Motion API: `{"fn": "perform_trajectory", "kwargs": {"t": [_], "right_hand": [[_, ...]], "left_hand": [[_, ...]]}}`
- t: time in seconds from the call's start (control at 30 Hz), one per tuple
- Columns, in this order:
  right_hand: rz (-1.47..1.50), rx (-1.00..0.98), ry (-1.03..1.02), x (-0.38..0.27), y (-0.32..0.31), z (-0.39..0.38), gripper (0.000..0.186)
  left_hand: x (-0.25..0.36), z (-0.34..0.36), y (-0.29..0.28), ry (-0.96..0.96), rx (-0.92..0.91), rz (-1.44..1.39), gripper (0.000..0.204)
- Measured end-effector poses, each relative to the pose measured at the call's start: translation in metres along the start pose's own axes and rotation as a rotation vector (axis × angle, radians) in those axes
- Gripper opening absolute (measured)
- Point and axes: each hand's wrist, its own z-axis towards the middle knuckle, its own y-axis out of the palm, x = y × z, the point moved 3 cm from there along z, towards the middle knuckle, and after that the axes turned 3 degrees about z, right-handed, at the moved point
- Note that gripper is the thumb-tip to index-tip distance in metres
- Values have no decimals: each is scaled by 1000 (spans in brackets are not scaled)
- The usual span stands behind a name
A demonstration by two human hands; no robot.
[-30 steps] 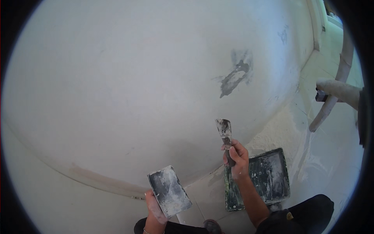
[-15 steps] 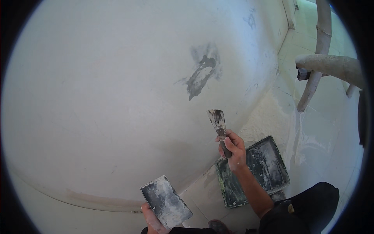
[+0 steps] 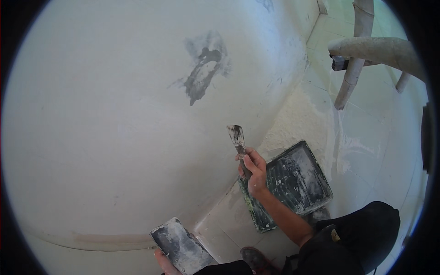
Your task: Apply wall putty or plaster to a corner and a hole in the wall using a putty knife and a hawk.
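The right hand (image 3: 254, 172) is closed around the handle of a putty knife (image 3: 240, 149), thumb and fingers wrapped about the grip, and the blade points up and slightly left, its metal streaked with white and dark residue. The knife appears in front of the lower part of a white wall (image 3: 105, 137); whether its tip touches the surface I cannot tell. The left hand (image 3: 167, 263), low in the view, holds a dark rectangular board (image 3: 182, 247) by its left edge, the flat face turned up and smeared with whitish compound; the rest of that hand is hidden under the board, so how far its fingers spread cannot be told. Knife and board are well apart. Above the knife, the wall bears an irregular grey patch (image 3: 195, 89) with a pale middle and smudged edges. The right forearm crosses over a dark green paint tray (image 3: 302, 178), ribbed inside and crusted with white, which sits tilted in the view on the tiled floor (image 3: 371, 156). Pale powder (image 3: 298, 119) is spread along the foot of the wall, just beyond the tray. At upper right, a bamboo upright (image 3: 355, 68) stands behind a bamboo crosspiece (image 3: 385, 48). A dark shoe (image 3: 256, 259) shows at the lower edge, between board and tray.
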Motion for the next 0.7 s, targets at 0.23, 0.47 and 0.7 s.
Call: {"fn": "perform_trajectory", "kwargs": {"t": [0.23, 0.47, 0.7], "right_hand": [[-71, 174, -189, 11, -55, 26, 28], [-972, 256, -759, -10, -103, 86, 30], [-959, 137, -791, -15, -100, 110, 42]], "left_hand": [[5, -15, 24, 1, -91, -46, 71], [10, -20, 16, 28, -63, 158, 75], [-1, -5, 35, 107, -94, 8, 72]]}}
